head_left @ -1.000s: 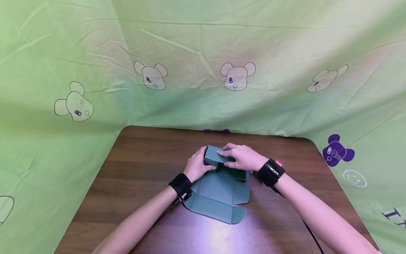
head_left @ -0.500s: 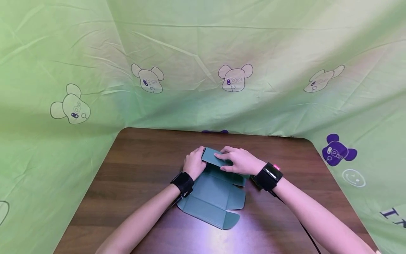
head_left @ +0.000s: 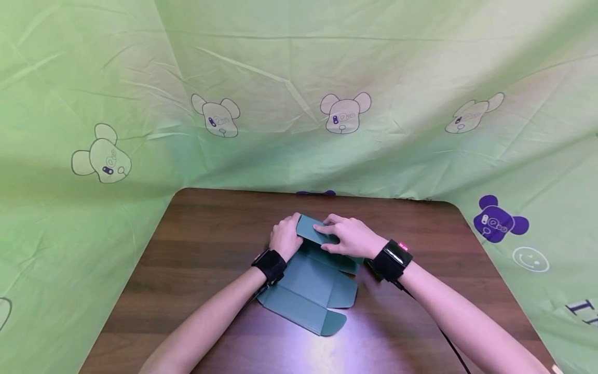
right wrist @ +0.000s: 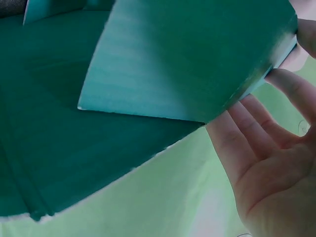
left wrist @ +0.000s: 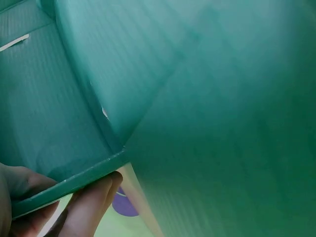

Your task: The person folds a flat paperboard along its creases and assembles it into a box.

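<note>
A green cardboard box [head_left: 306, 280], partly folded, lies on the table. Its far wall stands up with a panel [head_left: 310, 228] folded over at the top, and its lid with side flaps spreads flat toward me. My left hand [head_left: 286, 240] grips the wall's left end; in the left wrist view its fingers [left wrist: 91, 207] pinch a thin green edge, thumb on the inner side. My right hand [head_left: 348, 236] holds the folded panel from the right, index finger on top and thumb at the near edge. The right wrist view shows its fingers [right wrist: 237, 140] along the outside of a flap [right wrist: 158, 69].
The brown wooden table [head_left: 210, 228] has rounded far corners. Green printed cloth [head_left: 261, 145] hangs behind it and at both sides. Black straps with cables circle both wrists; the right cable [head_left: 453, 348] trails down beside the forearm.
The box has shifted a little left and turned slightly, its lid swinging left. My left thumb has moved from the box's front to behind the panel. My right hand has moved slightly left with the box.
</note>
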A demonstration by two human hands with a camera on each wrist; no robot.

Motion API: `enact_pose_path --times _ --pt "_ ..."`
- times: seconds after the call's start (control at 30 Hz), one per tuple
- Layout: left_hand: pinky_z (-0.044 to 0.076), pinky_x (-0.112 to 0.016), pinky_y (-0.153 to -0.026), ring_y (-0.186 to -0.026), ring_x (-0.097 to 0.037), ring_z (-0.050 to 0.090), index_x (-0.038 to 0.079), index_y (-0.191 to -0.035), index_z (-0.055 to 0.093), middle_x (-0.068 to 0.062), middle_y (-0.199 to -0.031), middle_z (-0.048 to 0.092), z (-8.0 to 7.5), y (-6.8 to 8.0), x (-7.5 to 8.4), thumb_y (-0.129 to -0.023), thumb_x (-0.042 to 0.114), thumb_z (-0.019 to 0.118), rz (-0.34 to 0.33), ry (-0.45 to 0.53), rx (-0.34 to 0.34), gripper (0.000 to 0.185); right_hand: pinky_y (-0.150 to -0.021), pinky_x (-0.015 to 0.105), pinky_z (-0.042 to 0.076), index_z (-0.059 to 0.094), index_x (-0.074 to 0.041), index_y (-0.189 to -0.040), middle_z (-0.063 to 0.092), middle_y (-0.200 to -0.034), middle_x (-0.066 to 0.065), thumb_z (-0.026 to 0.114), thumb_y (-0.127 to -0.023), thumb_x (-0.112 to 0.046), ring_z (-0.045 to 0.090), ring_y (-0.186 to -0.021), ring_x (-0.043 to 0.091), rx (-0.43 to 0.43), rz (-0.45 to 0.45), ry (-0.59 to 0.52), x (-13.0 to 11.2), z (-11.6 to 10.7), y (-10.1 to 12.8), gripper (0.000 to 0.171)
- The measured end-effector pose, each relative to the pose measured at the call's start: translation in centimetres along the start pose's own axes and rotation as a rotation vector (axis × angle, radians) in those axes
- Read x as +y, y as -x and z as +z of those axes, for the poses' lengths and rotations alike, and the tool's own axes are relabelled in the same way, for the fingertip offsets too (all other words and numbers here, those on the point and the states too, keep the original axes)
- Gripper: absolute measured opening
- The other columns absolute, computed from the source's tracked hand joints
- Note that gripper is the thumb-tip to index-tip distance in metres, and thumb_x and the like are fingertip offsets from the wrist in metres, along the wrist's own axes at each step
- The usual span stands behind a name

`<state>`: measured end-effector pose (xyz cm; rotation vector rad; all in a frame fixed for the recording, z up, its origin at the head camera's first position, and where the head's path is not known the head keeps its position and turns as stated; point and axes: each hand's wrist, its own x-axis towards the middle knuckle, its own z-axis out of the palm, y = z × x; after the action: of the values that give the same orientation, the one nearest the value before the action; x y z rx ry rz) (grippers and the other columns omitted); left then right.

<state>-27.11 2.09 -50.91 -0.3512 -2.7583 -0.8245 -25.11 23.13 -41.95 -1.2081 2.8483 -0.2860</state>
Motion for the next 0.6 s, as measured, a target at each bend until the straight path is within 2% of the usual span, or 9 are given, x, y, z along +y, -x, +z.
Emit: enact_pose_path --times 0.17,0.37,0.47,0.6 --pt "0.057 -0.045 -0.066 -0.079 -0.030 0.070 0.013 -0.119 0.065 -0.008 -0.103 0.074 0.5 0.5 0.4 -0.090 0.013 0.072 -0.039 0.060 0.016 0.030 -0.068 0.028 0.052 0.063 -0.015 -0.139 0.063 -0.122 0.011 0.074 -0.093 -0.037 0.063 -0.076 0.011 0.009 0.014 -0.012 0.2 0.2 0.6 0.053" --pt "0.055 -0.051 -0.071 -0.090 -0.035 0.071 0.020 -0.123 0.068 -0.007 -0.111 0.075 1.2 1.3 0.7 -0.090 0.013 0.069 -0.169 0.207 0.052 0.033 -0.068 0.028 0.053 0.063 -0.016 -0.139 0.063 -0.120 0.010 0.074 -0.093 -0.039 0.062 -0.073 0.009 0.010 0.028 -0.005 -0.1 0.4 0.8 0.053" --pt "0.054 -0.052 -0.070 -0.089 -0.037 0.071 0.023 -0.119 0.068 -0.005 -0.110 0.075 1.4 1.4 0.6 -0.092 0.018 0.068 -0.204 0.214 0.067 0.028 -0.067 0.026 0.053 0.063 -0.017 -0.140 0.063 -0.120 0.009 0.073 -0.094 -0.040 0.061 -0.071 0.008 0.013 0.032 0.010 -0.2 0.5 0.7 0.053" --pt "0.054 -0.051 -0.067 -0.084 -0.037 0.070 0.024 -0.113 0.068 -0.003 -0.108 0.075 1.4 1.2 0.6 -0.094 0.023 0.068 -0.208 0.184 0.075 0.019 -0.066 0.025 0.051 0.063 -0.018 -0.140 0.063 -0.121 0.009 0.072 -0.094 -0.040 0.059 -0.070 0.008 0.017 0.034 0.026 -0.2 0.7 0.6 0.052"
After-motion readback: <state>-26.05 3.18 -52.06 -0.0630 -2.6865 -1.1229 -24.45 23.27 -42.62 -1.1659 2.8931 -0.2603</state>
